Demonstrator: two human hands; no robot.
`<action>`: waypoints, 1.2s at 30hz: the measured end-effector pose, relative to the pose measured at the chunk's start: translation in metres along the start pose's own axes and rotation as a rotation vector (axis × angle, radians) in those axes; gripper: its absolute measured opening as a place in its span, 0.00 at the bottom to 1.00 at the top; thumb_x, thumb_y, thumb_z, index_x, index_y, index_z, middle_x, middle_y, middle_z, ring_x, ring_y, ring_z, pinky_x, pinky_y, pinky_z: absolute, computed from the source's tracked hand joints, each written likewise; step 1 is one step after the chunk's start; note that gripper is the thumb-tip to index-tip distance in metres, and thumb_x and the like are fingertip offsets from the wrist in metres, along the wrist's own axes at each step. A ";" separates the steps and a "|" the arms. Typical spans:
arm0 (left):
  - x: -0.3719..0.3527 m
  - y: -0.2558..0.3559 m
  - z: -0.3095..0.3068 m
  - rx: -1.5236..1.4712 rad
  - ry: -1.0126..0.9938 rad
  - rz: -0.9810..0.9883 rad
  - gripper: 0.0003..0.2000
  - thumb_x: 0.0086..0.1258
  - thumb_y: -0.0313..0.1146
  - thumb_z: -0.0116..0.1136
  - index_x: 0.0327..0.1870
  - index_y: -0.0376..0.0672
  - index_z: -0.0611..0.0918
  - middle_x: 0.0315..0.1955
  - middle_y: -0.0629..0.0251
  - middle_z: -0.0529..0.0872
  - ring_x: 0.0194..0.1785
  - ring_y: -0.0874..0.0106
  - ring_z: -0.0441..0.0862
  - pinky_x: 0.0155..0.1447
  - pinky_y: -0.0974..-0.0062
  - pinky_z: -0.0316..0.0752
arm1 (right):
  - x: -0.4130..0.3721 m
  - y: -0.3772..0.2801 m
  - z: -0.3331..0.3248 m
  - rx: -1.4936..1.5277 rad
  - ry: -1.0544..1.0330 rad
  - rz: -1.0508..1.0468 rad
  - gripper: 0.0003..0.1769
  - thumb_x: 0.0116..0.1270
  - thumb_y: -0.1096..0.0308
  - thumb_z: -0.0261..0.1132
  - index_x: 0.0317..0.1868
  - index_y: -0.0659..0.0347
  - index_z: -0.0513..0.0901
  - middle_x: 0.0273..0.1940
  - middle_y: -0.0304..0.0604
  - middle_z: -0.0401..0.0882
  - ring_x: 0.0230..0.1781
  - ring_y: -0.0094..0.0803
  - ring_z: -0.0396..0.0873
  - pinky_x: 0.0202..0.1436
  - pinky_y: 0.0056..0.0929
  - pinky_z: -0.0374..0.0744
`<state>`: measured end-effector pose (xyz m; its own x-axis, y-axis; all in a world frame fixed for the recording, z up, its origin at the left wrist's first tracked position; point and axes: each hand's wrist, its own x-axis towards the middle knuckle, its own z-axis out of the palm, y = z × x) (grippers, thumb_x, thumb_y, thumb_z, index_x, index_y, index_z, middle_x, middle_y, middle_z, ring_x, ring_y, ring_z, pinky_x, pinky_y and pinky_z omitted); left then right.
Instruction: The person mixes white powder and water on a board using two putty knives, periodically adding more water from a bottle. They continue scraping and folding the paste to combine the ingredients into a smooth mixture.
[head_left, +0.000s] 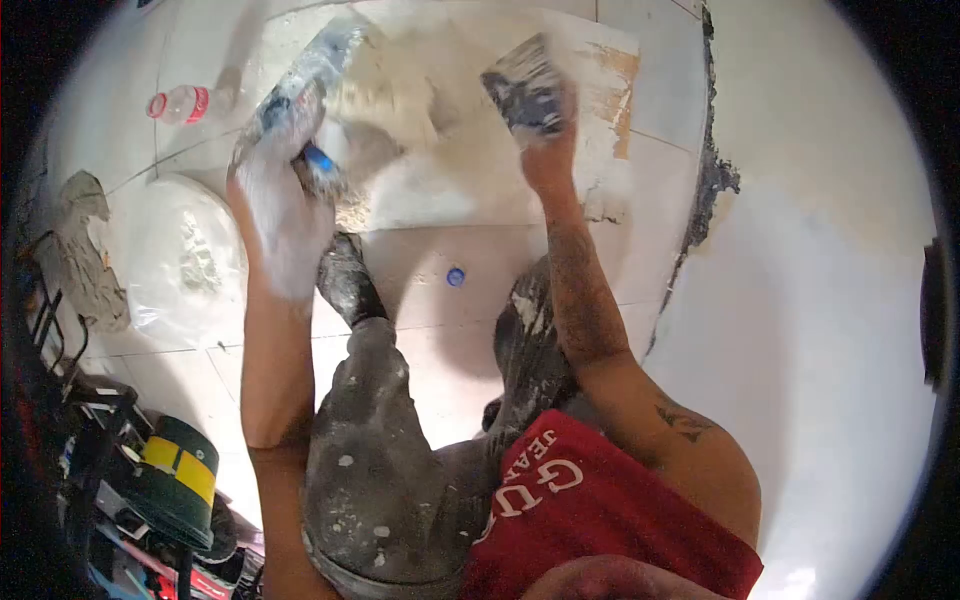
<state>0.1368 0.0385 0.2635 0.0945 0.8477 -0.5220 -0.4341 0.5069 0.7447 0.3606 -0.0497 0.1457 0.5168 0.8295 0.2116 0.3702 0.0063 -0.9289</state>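
Observation:
My left hand (285, 190), in a whitish glove or coating, is wrapped round the blue handle of a long, wide metal blade (335, 50) that slants up to the right. In my right hand (550, 150) is a broad putty knife (525, 85), its dark blade smeared with white paste. Both hands are blurred by motion. Below and between them lies a paste-smeared board (440, 205) on the floor, with a light mound of paste or powder near my left hand.
A bottle with a red cap (183, 104) lies at the upper left, above a clear plastic bag (185, 260). Crumpled paper (90, 250) is further left. A blue cap (456, 276) sits on the tiles. Dark green bucket (180, 480) and rack stand lower left; a wall (830, 300) rises at right.

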 end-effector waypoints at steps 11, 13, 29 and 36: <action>0.096 -0.147 -0.015 0.212 -0.073 -0.210 0.06 0.62 0.24 0.52 0.40 0.38 0.77 0.28 0.64 0.79 0.24 0.74 0.74 0.21 0.74 0.68 | -0.013 -0.020 -0.044 0.120 -0.141 0.434 0.30 0.42 0.87 0.50 0.51 0.66 0.68 0.43 0.46 0.75 0.45 0.37 0.76 0.50 0.28 0.75; 0.088 -0.147 -0.008 0.188 -0.127 -0.100 0.09 0.63 0.26 0.53 0.43 0.39 0.76 0.31 0.64 0.79 0.30 0.71 0.77 0.27 0.73 0.72 | -0.021 -0.014 -0.042 -0.197 -0.384 0.254 0.28 0.45 0.87 0.50 0.52 0.66 0.68 0.43 0.47 0.76 0.44 0.35 0.77 0.47 0.29 0.76; 0.061 -0.134 0.012 0.488 -0.240 0.043 0.16 0.58 0.22 0.51 0.49 0.33 0.71 0.36 0.53 0.78 0.38 0.65 0.77 0.44 0.74 0.73 | 0.015 0.000 0.016 -0.753 -0.446 0.069 0.23 0.44 0.84 0.53 0.45 0.63 0.68 0.41 0.56 0.70 0.43 0.54 0.72 0.44 0.45 0.74; 0.061 -0.118 0.002 0.740 -0.300 0.482 0.15 0.57 0.22 0.52 0.48 0.33 0.75 0.38 0.54 0.81 0.36 0.65 0.80 0.43 0.73 0.75 | 0.028 -0.012 -0.006 -0.915 -0.464 -0.210 0.20 0.45 0.80 0.58 0.43 0.58 0.73 0.41 0.48 0.72 0.46 0.47 0.72 0.49 0.45 0.72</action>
<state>0.1955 0.0308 0.1443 0.3249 0.9451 -0.0351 0.1847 -0.0270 0.9824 0.3750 -0.0298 0.1651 0.0996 0.9947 0.0250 0.9611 -0.0897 -0.2613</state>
